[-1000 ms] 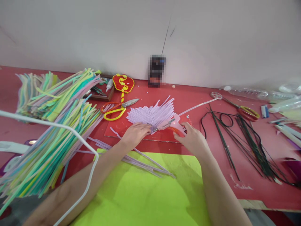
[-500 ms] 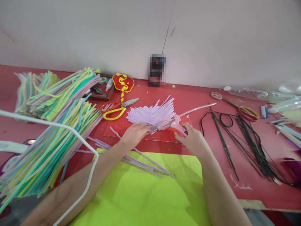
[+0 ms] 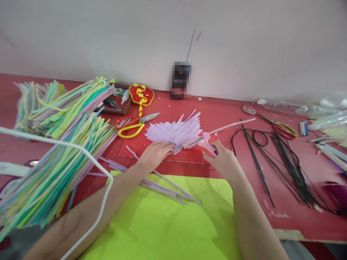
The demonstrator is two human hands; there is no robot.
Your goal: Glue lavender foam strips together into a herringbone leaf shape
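Observation:
My right hand (image 3: 223, 159) is closed around a pink hot glue gun (image 3: 201, 142), its nozzle pointing left at the lower edge of a fan of lilac straws (image 3: 175, 130) laid in a heart-like shape on a red card (image 3: 141, 147). A clear glue stick (image 3: 233, 125) juts from the gun's back toward the right. My left hand (image 3: 155, 153) lies on the fan's lower left edge, fingers pressed down on the straws beside the nozzle.
A big heap of pastel straws (image 3: 54, 144) fills the left. Orange-and-yellow scissors (image 3: 134, 124), a red ornament (image 3: 141, 95), loose lilac straws (image 3: 162, 182), a lime sheet (image 3: 165, 220), green wires (image 3: 284, 162), other scissors (image 3: 273, 122) and a white wire (image 3: 81, 159) surround the work.
The glue gun has tipped slightly, its glue stick swinging a little. Both hands stay almost in place at the fan's lower edge.

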